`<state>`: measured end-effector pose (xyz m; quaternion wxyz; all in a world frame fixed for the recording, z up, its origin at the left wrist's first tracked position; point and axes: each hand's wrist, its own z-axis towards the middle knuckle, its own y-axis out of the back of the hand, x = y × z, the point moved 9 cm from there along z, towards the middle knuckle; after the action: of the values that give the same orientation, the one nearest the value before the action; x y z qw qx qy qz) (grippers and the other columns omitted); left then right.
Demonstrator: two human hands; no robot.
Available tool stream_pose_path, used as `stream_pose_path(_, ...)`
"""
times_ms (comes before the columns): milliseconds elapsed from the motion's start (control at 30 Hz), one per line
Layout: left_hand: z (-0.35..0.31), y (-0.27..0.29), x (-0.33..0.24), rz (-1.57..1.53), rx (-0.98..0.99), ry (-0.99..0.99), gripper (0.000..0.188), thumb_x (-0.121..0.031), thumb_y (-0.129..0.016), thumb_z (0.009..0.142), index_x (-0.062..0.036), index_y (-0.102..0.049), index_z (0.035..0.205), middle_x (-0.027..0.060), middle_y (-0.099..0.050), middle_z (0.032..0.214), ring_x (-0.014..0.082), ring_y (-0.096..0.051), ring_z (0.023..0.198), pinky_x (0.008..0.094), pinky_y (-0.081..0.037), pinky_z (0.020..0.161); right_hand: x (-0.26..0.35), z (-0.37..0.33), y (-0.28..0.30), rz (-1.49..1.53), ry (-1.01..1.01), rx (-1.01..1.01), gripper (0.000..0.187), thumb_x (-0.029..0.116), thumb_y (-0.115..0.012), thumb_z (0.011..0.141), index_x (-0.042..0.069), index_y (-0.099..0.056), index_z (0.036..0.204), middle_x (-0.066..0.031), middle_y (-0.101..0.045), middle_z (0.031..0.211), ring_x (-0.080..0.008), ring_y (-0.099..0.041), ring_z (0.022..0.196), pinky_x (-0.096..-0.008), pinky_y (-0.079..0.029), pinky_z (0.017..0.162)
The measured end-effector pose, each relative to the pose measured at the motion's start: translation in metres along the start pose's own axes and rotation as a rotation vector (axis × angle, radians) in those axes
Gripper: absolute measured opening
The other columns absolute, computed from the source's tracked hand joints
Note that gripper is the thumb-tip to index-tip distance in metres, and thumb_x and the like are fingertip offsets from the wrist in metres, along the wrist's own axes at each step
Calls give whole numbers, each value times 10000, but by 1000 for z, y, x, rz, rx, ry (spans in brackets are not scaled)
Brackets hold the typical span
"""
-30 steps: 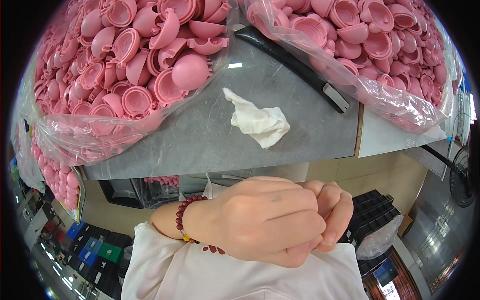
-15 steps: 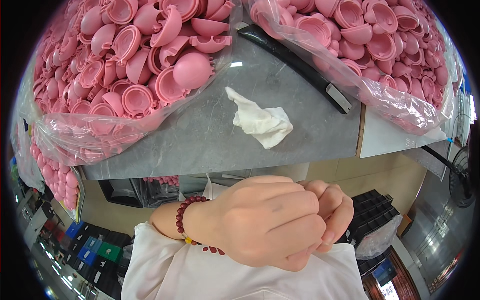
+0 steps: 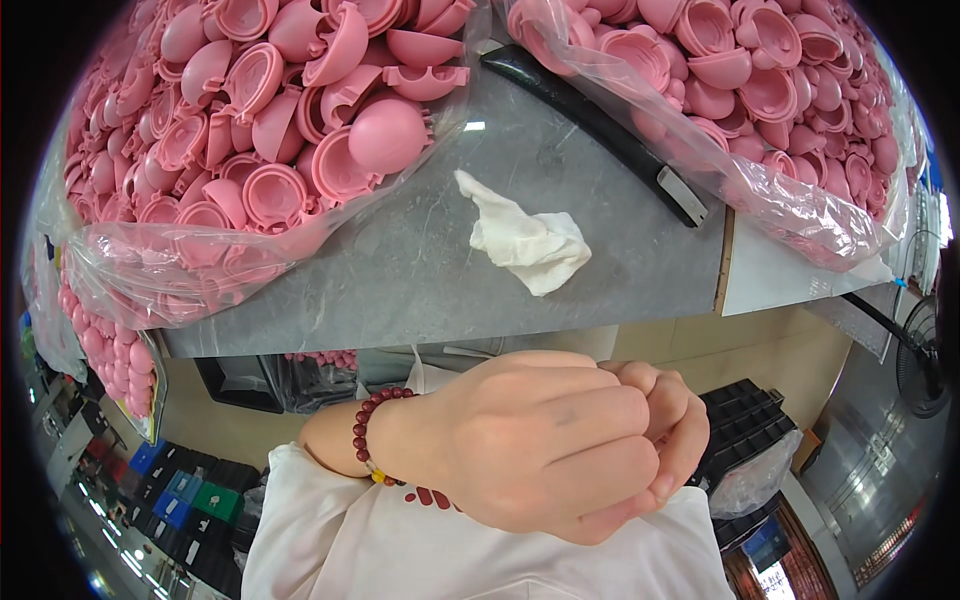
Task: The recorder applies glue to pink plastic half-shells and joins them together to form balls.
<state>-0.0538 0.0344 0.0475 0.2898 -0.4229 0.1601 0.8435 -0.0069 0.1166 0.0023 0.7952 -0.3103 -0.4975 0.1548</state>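
Observation:
In front of my chest, close to the camera, my left hand (image 3: 545,445) is closed, its back turned up and a dark red bead bracelet (image 3: 362,435) round the wrist. My right hand (image 3: 688,425) is closed too and presses against the left hand's fingers, mostly covered by it. Whatever lies between the fingers, if anything, is hidden. Beyond the hands, a crumpled white cloth (image 3: 530,245) rests on the grey table (image 3: 400,285). Pink plastic half-shells (image 3: 390,137) fill a clear bag at the left, and similar pink shells (image 3: 720,70) fill another at the right.
A long black-handled tool (image 3: 590,125) with a pale metal end lies slantwise beside the right bag. Below the table's near edge stand a black tray (image 3: 235,385) and stacked black crates (image 3: 745,425). Blue and green bins (image 3: 215,500) are at lower left, a fan (image 3: 920,355) at far right.
My left hand's fingers have shifted slightly to the right against the right hand. Both hands stay closed together. The cloth and shells keep their places apart from a slight view shift.

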Motion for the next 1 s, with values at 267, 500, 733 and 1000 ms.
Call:
stream_pose_path(267,-1,-1,-7,189,51,-100,159,-99,-537,770,2,-534,647,25,-435,552,125,-354,394,241,-251,347,5,-2,1,-107,47,1,85,63,-728,689,82,-658,734,-10,-510,637,-153,-450,534,-287,-375,459)
stream_pose_path(500,-3,-3,-9,196,11,-132,231,-148,-495,839,-9,-528,657,21,-427,565,115,-340,402,237,-240,351,5,-3,2,-43,46,23,89,60,-717,677,81,-669,749,-10,-491,631,-153,-436,542,-290,-356,475)
stream_pose_path(733,-5,-4,-8,159,15,-133,175,-110,-527,812,-20,-530,661,16,-431,575,103,-342,414,231,-238,356,4,0,-2,10,20,91,110,78,-714,675,84,-679,779,-9,-476,619,-156,-428,532,-291,-343,470)
stream_pose_path(1000,-4,-6,-9,127,60,-190,93,-68,-565,743,-38,-526,663,-6,-378,584,97,-309,417,236,-231,361,12,3,-5,-41,156,121,85,58,-680,682,70,-674,766,-14,-452,607,-156,-403,500,-287,-324,446)
